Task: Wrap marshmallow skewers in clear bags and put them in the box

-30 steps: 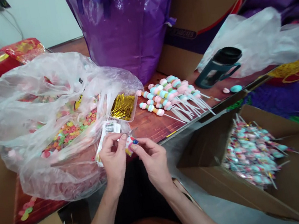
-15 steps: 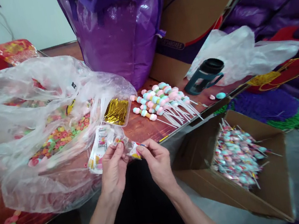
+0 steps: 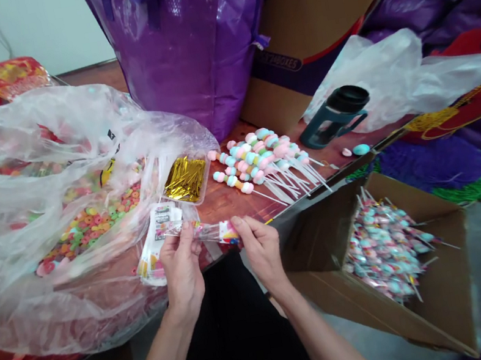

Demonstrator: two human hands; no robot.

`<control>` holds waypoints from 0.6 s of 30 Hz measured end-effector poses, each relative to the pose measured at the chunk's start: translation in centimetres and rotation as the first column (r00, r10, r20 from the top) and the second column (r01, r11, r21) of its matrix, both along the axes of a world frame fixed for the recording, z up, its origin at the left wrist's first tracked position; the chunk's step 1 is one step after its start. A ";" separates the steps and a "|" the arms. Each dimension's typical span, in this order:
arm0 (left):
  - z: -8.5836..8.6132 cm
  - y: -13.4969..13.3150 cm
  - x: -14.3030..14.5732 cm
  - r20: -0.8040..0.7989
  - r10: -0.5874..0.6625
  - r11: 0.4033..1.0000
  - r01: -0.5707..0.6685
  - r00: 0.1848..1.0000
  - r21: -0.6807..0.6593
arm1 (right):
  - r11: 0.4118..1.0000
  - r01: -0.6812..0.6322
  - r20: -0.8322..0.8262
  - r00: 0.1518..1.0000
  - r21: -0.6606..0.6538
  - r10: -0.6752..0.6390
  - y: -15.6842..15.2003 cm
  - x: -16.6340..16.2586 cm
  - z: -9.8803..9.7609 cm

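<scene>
Wrapper (image 3: 211, 231) stretched straighter — hands (image 3: 182, 268) (image 3: 261, 251) farther apart | both pinching it | gold strips (image 3: 184, 179) nearby

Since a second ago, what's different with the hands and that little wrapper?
The left hand and right hand have moved apart, so the small printed wrapper is now stretched out between them. Neither let go of it. The candy sticks, gold ties and bottle stayed put on the table.
</scene>
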State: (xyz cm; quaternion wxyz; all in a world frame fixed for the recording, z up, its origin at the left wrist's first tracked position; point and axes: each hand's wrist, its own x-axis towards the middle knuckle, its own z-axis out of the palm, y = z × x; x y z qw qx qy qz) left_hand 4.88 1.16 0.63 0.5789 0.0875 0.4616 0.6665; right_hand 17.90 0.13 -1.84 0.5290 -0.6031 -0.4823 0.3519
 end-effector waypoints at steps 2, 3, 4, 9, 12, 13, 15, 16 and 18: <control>0.1 0.4 -0.1 -0.020 0.046 0.999 -0.046 0.999 0.010 | 0.994 0.099 0.114 0.988 0.035 -0.102 1.2 1.3 -0.7; 0.2 0.6 -0.1 -0.031 0.069 0.998 -0.068 0.997 0.015 | 0.985 0.154 0.208 0.964 0.079 -0.167 1.9 2.1 -1.2; 0.2 0.8 -0.3 -0.042 0.088 0.996 -0.087 0.995 0.020 | 0.973 0.189 0.320 0.921 0.133 -0.223 2.7 3.0 -1.7; 0.3 1.2 -0.8 -0.092 0.131 0.991 -0.129 0.987 0.026 | 0.958 0.181 0.734 0.615 0.223 -0.287 5.1 5.9 -3.9; 0.5 1.1 -0.7 -0.091 0.134 0.991 -0.133 0.987 0.016 | 0.963 0.187 0.796 0.543 0.195 -0.267 5.4 6.0 -4.3; 0.5 1.1 -0.6 -0.085 0.133 0.991 -0.132 0.987 0.011 | 0.963 0.193 0.805 0.532 0.189 -0.264 5.4 6.0 -4.4; 0.6 1.1 -0.6 -0.073 0.134 0.991 -0.134 0.988 0.013 | 0.962 0.206 0.812 0.523 0.177 -0.261 5.4 5.8 -4.3; 0.7 1.1 -0.6 -0.068 0.142 0.990 -0.141 0.988 0.019 | 0.962 0.209 0.808 0.529 0.173 -0.260 5.3 5.8 -4.2; 0.8 1.2 -0.8 -0.063 0.169 0.985 -0.167 0.984 0.040 | 0.963 0.203 0.781 0.567 0.176 -0.263 5.0 5.7 -3.9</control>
